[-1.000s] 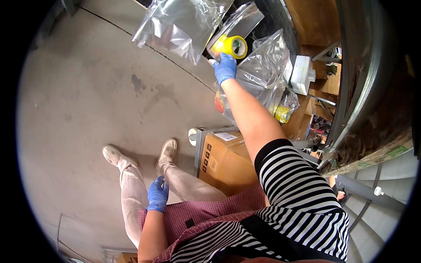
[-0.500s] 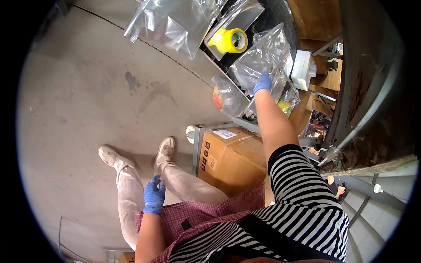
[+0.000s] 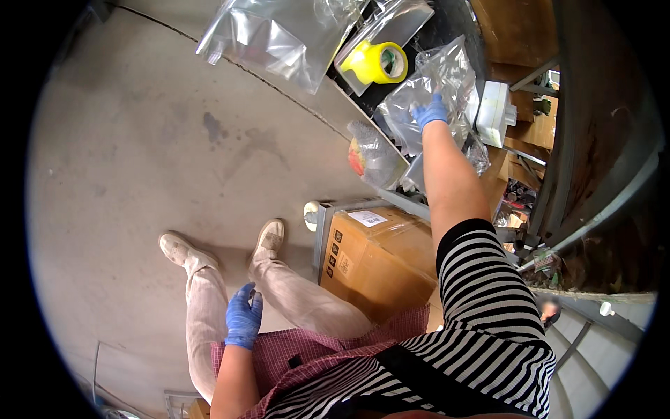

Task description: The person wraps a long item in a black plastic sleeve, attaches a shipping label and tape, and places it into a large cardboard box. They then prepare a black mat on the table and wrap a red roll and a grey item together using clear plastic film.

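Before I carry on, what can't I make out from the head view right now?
All in the head view:
Right hand: its back hides whether the fingers grip the clear bag.
Larger clear bag: cut off by the top edge.
Cardboard box: near end hidden behind the checkered apron.
Items at far right: too small and blurred.

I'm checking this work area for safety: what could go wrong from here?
The yellow tape lies near the edge of the dark surface, so a knock might send it to the floor.
The large clear bag appears to hang past that edge and could slide off.
The right hand is at a crumpled clear bag; dragging that might bump the white container beside it.
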`<action>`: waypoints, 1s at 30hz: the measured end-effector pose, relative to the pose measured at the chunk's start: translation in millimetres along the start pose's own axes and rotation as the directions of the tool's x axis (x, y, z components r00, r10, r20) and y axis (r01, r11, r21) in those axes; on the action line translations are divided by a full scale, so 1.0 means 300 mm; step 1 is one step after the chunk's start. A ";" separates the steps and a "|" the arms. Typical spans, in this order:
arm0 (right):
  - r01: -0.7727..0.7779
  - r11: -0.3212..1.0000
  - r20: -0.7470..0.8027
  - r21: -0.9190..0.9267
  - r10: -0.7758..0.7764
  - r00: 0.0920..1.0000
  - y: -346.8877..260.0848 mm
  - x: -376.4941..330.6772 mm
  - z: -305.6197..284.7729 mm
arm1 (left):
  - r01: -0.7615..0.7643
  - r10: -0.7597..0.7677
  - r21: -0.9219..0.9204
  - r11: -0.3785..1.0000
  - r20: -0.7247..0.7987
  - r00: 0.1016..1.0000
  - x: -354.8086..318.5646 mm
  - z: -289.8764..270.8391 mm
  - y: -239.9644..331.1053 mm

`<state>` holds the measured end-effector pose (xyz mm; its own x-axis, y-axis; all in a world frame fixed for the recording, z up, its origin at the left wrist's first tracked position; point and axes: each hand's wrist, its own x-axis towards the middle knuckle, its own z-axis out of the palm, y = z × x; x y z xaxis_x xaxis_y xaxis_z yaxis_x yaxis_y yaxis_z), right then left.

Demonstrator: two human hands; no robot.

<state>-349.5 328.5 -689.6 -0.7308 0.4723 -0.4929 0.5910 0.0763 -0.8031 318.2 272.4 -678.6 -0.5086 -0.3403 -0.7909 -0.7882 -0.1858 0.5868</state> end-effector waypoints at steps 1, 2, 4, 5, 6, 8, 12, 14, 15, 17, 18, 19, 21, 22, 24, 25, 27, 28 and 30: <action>0.060 0.991 0.119 0.116 -0.074 0.990 -0.008 0.001 0.002 | 0.010 -0.010 0.008 1.000 0.005 1.000 -0.001 -0.010 0.010; 0.063 0.991 0.113 0.119 -0.077 0.991 -0.028 0.053 -0.001 | 0.006 -0.006 0.010 1.000 0.010 1.000 0.004 -0.011 0.007; 0.072 0.996 0.294 -0.052 -0.054 0.954 -0.084 0.183 0.012 | -0.032 0.033 -0.021 0.999 0.017 0.999 0.018 -0.009 -0.001; 0.035 0.999 0.257 0.036 -0.044 0.965 -0.094 0.210 0.051 | -0.035 0.035 -0.022 0.999 0.023 0.999 0.022 -0.009 0.005; 0.041 0.998 0.250 0.038 -0.050 0.967 -0.105 0.231 0.029 | -0.040 0.041 -0.017 0.999 0.035 0.999 0.027 -0.010 0.014; 0.250 0.945 0.294 -0.212 -0.182 0.938 -0.037 0.140 0.070 | -0.001 0.001 -0.004 1.000 0.014 1.000 0.004 -0.013 0.019; 0.367 0.862 0.300 -0.350 -0.268 0.915 -0.043 0.108 -0.024 | 0.009 -0.008 -0.033 0.999 0.017 1.000 0.009 -0.005 0.025; 0.545 0.699 0.326 -0.463 -0.438 0.838 -0.079 0.157 -0.089 | -0.006 0.008 -0.037 0.999 0.031 0.999 0.023 -0.003 0.031; 0.685 0.588 0.403 -0.431 -0.554 0.728 -0.066 0.139 -0.100 | -0.006 0.007 -0.046 0.999 0.034 0.999 0.023 -0.001 0.030; 0.837 0.329 0.509 -0.437 -0.676 0.532 -0.019 -0.028 -0.089 | 0.012 -0.011 -0.049 0.999 0.027 1.000 0.013 0.002 0.029; 0.835 0.323 0.496 -0.445 -0.688 0.530 -0.049 -0.019 -0.114 | -0.001 0.002 -0.037 0.999 0.039 0.999 0.022 0.000 0.039; 0.809 0.331 0.500 -0.486 -0.654 0.568 -0.054 -0.016 -0.108 | 0.000 0.001 -0.028 1.000 0.041 0.999 0.023 0.000 0.041; 0.780 0.335 0.500 -0.528 -0.619 0.605 -0.070 -0.012 -0.109 | -0.008 0.009 -0.031 0.999 0.048 0.999 0.019 0.006 0.033; 0.843 0.308 0.573 -0.441 -0.626 0.528 -0.070 -0.062 -0.083 | -0.007 0.008 -0.030 1.000 0.044 0.999 0.020 0.008 0.028; 0.910 0.249 0.645 -0.332 -0.643 0.412 -0.081 -0.112 -0.049 | -0.005 0.006 -0.027 1.000 0.040 0.999 0.028 0.011 0.026; 0.861 0.224 0.589 -0.457 -0.649 0.482 -0.107 -0.049 -0.057 | -0.017 0.018 -0.024 1.000 0.052 0.998 0.027 0.009 0.029; 0.780 0.174 0.534 -0.601 -0.638 0.554 -0.131 -0.025 -0.025 | -0.003 0.003 -0.007 1.000 0.058 0.998 0.034 0.005 0.039; 0.783 0.180 0.543 -0.595 -0.628 0.557 -0.111 -0.097 0.034 | 0.028 -0.029 0.011 1.000 0.057 0.998 0.026 0.005 0.040; 0.908 0.344 0.632 -0.241 -0.654 0.416 -0.109 -0.172 0.063 | 0.020 -0.019 -0.014 1.000 0.045 0.999 0.025 0.021 0.012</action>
<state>-337.5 284.9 -644.3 -0.9062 -0.4085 0.1089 -0.3777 0.6666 -0.6426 309.4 275.1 -683.6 -0.5086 -0.2945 -0.8091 -0.7932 -0.2052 0.5733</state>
